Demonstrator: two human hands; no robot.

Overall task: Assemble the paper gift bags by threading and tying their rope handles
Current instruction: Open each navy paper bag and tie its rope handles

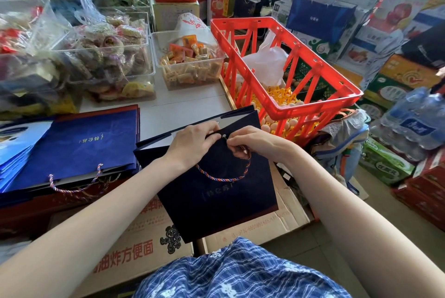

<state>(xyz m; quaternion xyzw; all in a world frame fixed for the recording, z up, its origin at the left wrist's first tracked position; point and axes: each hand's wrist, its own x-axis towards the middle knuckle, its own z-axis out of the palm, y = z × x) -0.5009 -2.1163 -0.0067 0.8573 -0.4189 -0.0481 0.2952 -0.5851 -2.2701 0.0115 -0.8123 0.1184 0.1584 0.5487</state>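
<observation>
Holding a dark navy paper bag (pixel 216 191) over cardboard boxes (pixel 252 230) at near centre, the left hand (pixel 192 142) grips the bag's top edge by a metal eyelet (pixel 224 136). The right hand (pixel 250 142) pinches the twisted rope handle (pixel 222 178) just beside that eyelet. Finished blue bags (pixel 77 148) lie stacked to the left.

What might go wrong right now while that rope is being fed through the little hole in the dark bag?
The right hand pinches the rope handle close to the eyelet; a slip might pull the end back out. The left hand grips the dark bag at its rim, so a hard tug could crease or tear the paper there. The bag rests half off the cardboard box and might slide.
</observation>
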